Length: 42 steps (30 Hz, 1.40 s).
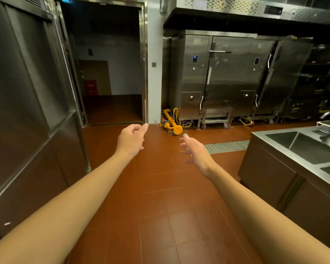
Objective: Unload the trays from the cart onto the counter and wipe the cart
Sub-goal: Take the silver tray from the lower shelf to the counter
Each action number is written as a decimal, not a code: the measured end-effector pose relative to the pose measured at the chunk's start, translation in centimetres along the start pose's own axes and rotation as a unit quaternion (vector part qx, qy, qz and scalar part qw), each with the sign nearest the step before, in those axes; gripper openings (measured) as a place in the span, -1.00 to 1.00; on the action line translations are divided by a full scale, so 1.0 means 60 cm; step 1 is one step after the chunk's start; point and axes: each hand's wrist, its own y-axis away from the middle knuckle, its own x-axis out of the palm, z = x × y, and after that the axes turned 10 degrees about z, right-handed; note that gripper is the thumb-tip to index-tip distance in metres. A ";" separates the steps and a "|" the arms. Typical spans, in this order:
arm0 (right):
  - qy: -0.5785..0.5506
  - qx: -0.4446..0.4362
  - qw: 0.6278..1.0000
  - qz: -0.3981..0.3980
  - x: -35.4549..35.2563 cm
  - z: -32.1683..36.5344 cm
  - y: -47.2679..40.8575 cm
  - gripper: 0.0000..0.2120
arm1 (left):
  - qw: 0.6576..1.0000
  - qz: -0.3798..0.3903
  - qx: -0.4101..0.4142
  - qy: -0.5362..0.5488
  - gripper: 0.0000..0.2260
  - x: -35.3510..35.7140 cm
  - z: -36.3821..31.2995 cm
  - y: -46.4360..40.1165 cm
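Between the outstretched arms, the left hand [132,140] and right hand [195,151] hover over the red floor [160,197], fingers loose, holding nothing. Neither cart nor trays are visible; the steel counter [286,151] lies nearer the right hand.

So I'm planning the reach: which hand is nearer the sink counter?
Right. The right hand hangs on the sink counter side; the left hand is nearer the doorway. Both hold nothing.
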 end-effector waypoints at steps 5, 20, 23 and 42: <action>-0.004 0.006 0.999 -0.048 -0.039 -0.019 -0.162 -0.46 | 0.999 0.038 0.013 0.006 -0.62 0.039 0.033 -0.207; -0.003 0.025 0.966 -0.258 -0.274 -0.066 -0.410 -0.49 | 0.962 0.254 0.079 0.064 -0.73 0.323 -0.016 -0.601; 0.004 0.028 0.959 -0.283 -0.342 -0.094 -0.453 -0.47 | 0.953 0.282 0.082 0.072 -0.70 0.401 -0.022 -0.662; -0.081 0.076 0.873 -0.475 -0.801 -0.257 -0.611 -0.59 | 0.867 0.459 0.189 0.047 -0.64 0.943 -0.183 -0.956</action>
